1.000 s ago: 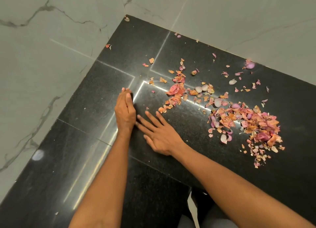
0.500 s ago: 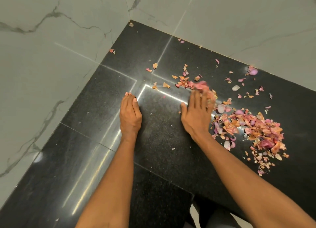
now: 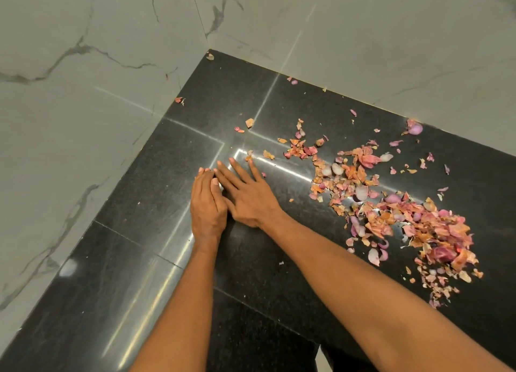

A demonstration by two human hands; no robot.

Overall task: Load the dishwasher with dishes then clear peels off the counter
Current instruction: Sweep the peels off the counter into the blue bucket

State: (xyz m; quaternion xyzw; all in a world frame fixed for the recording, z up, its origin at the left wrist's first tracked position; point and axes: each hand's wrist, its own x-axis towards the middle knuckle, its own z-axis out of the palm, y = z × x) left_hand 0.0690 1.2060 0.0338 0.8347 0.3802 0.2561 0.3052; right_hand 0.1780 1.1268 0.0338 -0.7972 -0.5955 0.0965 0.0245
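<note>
Hundreds of papery onion peels (image 3: 391, 204), pink and orange, lie strewn over the black granite counter (image 3: 139, 274), densest toward its right edge and thinning to single flakes near the back corner where the two marble walls (image 3: 83, 92) meet. Both hands lie close together left of the litter: the left hand (image 3: 208, 207) stands on its edge like a barrier, fingers straight and together, holding nothing; the right hand (image 3: 248, 196) lies flat with fingers spread, palm to the stone, one fingertip touching a stray flake (image 3: 248, 156), nothing grasped. The peels appear dry, nearly weightless and brittle, and probably slide easily on the polished surface; pinching single flakes would likely crumble or scatter them. They seem better handled in bulk, swept by a flat palm into one heap and then scooped between cupped hands. A few thicker, curved pieces (image 3: 360, 193) look firmer and could be picked up singly.
</note>
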